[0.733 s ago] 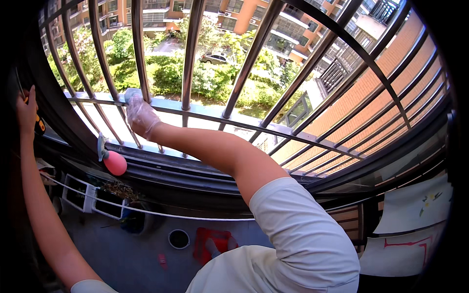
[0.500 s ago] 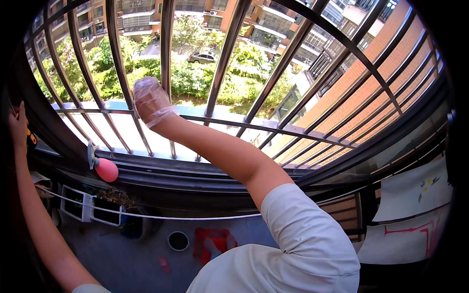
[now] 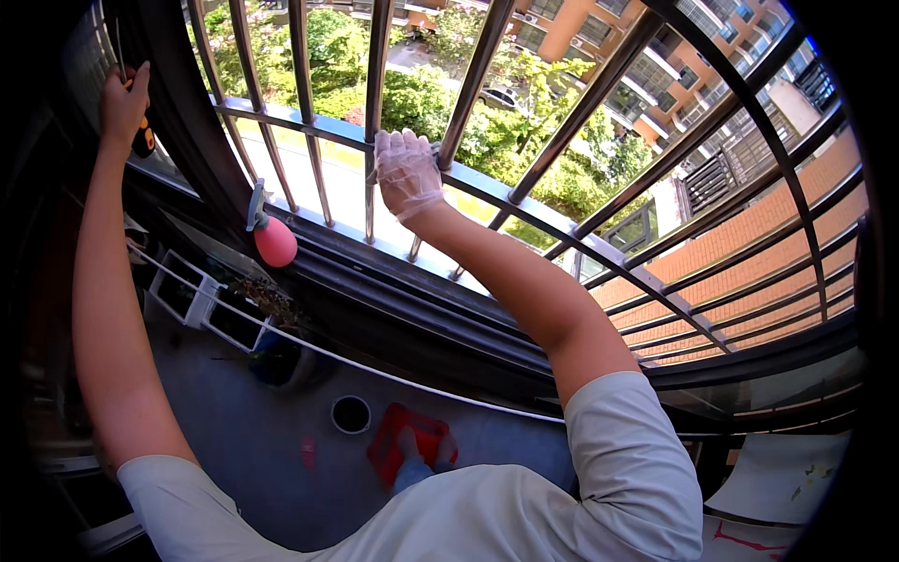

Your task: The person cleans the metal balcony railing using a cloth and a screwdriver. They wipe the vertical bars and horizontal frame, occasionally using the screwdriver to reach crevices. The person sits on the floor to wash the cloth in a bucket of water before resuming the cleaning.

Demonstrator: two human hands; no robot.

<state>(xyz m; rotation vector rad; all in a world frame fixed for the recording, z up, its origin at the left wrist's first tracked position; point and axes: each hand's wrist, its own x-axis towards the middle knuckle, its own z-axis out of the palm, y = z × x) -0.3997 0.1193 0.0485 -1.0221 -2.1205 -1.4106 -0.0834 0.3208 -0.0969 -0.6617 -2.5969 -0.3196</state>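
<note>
Up at the far left, my left hand [image 3: 125, 101] is closed around a tool with an orange-and-black handle [image 3: 143, 138]. A thin shaft rises above that hand beside the dark window frame [image 3: 173, 112], and the tool's far end is lost in shadow. My right hand [image 3: 409, 175], in a clear plastic glove, has its fingers bent over the horizontal rail [image 3: 487, 194] of the metal window bars, between two uprights. Its palm side is hidden. Between my arms, a pink spray bottle [image 3: 275, 242] with a grey trigger head is by the sill.
My feet are on a red stool [image 3: 386, 442]. A white bucket [image 3: 351, 414] stands on the grey floor beside it. White planters [image 3: 201, 304] line the wall below the window. A white cord [image 3: 375, 363] crosses below the sill. Painted sheets [image 3: 782, 478] are at right.
The view has swung left, so the whole scene shifts. My right hand has gone from a fist by the uprights to fingers over the rail. The left hand still grips its tool.
</note>
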